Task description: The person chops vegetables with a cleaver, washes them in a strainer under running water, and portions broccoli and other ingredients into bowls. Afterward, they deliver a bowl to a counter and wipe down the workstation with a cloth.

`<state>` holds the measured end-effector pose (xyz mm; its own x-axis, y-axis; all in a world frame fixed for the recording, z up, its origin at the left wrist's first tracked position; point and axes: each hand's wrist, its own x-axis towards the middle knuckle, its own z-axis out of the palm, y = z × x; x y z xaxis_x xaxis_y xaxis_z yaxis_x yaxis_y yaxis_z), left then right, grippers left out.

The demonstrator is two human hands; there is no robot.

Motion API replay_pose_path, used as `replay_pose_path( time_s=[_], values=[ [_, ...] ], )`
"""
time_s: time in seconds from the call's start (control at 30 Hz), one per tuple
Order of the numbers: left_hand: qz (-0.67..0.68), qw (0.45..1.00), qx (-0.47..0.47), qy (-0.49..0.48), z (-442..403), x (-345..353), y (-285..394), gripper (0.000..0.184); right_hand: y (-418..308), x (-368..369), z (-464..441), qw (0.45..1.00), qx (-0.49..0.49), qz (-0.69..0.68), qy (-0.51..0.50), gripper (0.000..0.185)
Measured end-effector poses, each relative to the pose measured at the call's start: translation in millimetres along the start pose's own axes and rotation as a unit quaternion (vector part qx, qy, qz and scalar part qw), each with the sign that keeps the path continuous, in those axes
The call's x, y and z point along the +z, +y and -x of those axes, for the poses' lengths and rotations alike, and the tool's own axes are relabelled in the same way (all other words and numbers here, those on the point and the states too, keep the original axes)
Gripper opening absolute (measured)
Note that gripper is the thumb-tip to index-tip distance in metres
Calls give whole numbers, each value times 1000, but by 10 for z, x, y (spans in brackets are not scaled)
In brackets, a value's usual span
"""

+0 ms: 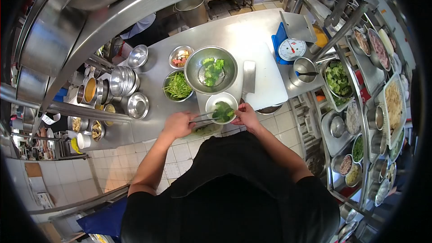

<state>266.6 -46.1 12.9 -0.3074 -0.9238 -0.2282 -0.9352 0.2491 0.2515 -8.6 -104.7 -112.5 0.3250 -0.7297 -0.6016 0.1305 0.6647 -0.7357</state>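
Observation:
My left hand point(180, 125) is closed around a pair of metal tongs point(204, 118), whose tips reach into a white bowl point(209, 103). Broccoli florets point(223, 112) lie in that bowl, at the tips of the tongs. On the bowl's right side, my right hand point(247, 117) grips its rim. Just beyond stands a large steel bowl point(189, 70) with more broccoli point(211, 72) inside. To the left is a steel bowl of cut green stalks point(178, 85), and behind it a small bowl of mixed colourful pieces point(181, 58).
A cleaver point(249, 77) lies on the white cutting board point(272, 81) to the right. Behind the board stand a blue dial scale point(291, 49) and a steel pot point(305, 70). Stacked steel bowls point(122, 81) are at left. Shelves of ingredient trays point(391, 108) line the right side.

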Motion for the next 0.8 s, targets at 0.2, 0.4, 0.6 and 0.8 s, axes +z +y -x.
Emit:
replay_pose_path(
  time_s=[0.2, 0.4, 0.6, 0.8],
  values=[
    [-4, 1000, -18, -26, -180, -303, 203, 33, -15, 16, -25, 1000, 3, 14, 5, 21],
    [6, 996, -81, 27, -464, -731, 71, 28, 38, -16, -46, 1000, -10, 3, -7, 20],
    [-80, 988, -129, -33, -1159, -402, -242, 27, 39, 2, -43, 1000, -10, -3, -2, 20],
    [52, 996, -74, -9, -654, -755, -236, 27, 21, -16, -36, 1000, -6, -1, 0, 20]
  ],
)
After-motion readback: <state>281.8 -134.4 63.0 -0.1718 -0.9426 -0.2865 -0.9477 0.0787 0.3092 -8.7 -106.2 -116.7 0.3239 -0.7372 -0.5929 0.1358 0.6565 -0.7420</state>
